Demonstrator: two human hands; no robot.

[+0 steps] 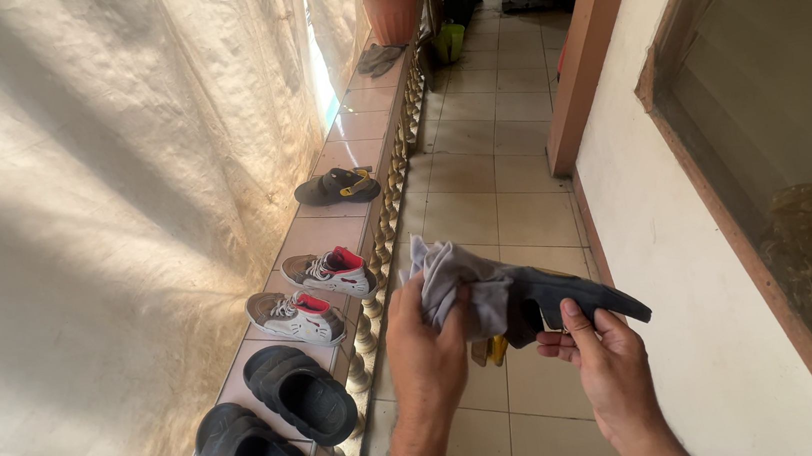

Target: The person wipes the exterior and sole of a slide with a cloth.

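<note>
Hands: nearest the camera, low in the middle. The left hand [425, 342] is closed around a bunch of crumpled grey cloth [457, 278] and presses it against a dark, flat rubber sandal [574, 298]. The right hand [606, 363] pinches the sandal's lower edge between thumb and fingers, holding it up over the floor.
Curtain: pale cream fabric sheet [112, 209] hanging along the whole left side, lit from behind.
Floor: beige tiled walkway [508, 197] running away from the camera, beside a cream wall [681, 259] on the right.
Ledge: tiled top of a low balustrade [344, 159] between curtain and floor.
Shoes on the ledge: two chunky black foam clogs [271, 423] nearest, then two grey and white sneakers with red lining [317, 293], then one dark sandal with a yellow buckle [337, 186] well beyond.
Pot: terracotta plant pot [391, 8] at the far end of the ledge, a dark rag just in front of it.
Sandal's look: thin sole seen nearly edge-on, dark grey, its near end hidden under the cloth; a bit of yellow shows below it.
Risk: the right hand's hold is only a pinch at one edge, so a hard rub from the cloth could, I judge, twist the sandal loose and drop it onto the tiles.
</note>
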